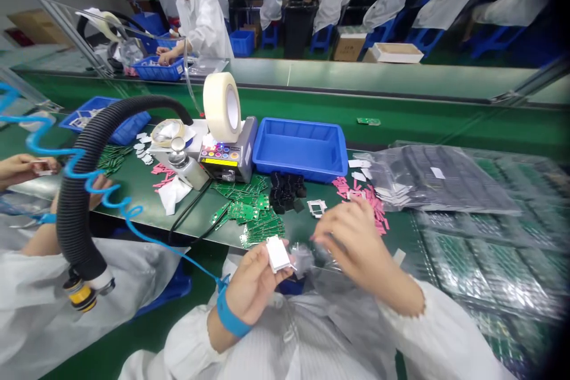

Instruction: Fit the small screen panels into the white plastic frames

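Note:
My left hand (252,285) grips a small white rectangular module (278,254) between thumb and fingers. A blue wrist strap (230,319) circles that wrist, and its coiled blue cord (84,166) runs off to the left. My right hand (360,243) is pinching a translucent grey plastic bag (305,258), which hangs between my hands. Ahead of my hands lie loose green circuit boards (249,214), a cluster of black parts (285,190) and scattered pink strips (358,196).
A wide tape roll (221,107) stands on a small bench device, next to an empty blue tray (300,148). A black corrugated hose (78,190) arcs over the bench's left side. A co-worker's hands (27,169) work at the far left. Bagged boards (481,237) are piled at the right.

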`<state>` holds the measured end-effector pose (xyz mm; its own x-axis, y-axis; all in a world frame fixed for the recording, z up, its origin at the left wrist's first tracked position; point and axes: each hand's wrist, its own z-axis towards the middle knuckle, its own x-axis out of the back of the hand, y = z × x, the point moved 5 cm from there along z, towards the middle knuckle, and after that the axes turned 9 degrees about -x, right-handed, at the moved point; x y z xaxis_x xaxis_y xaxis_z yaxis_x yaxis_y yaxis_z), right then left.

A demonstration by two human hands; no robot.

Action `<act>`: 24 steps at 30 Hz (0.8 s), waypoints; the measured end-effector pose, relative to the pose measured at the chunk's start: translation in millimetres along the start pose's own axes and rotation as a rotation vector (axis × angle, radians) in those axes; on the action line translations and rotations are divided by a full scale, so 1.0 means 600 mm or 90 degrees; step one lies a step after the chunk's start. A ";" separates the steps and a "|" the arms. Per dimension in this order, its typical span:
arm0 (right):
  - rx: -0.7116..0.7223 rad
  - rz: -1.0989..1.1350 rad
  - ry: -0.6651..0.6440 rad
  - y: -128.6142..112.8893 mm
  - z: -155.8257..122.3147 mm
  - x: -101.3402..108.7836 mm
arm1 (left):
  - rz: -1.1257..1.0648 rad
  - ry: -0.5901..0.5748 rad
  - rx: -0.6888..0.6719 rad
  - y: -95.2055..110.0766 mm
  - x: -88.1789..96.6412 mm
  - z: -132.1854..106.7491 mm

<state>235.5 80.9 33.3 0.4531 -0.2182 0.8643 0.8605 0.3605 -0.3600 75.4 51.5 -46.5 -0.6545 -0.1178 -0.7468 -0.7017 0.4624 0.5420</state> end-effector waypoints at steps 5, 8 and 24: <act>0.124 -0.026 0.068 -0.099 -0.027 0.009 | 0.019 -0.048 -0.046 0.013 -0.014 -0.007; 0.148 -0.103 0.080 -0.109 -0.026 0.006 | 0.030 -0.052 -0.051 0.015 -0.012 -0.009; 0.143 -0.033 0.109 -0.124 -0.017 0.009 | 0.000 -0.037 -0.080 0.033 -0.003 -0.013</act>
<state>176.3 43.7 60.9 0.4594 -0.3843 0.8008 0.8187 0.5328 -0.2140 60.4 54.0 -31.5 -0.6393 -0.0647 -0.7662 -0.7339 0.3486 0.5830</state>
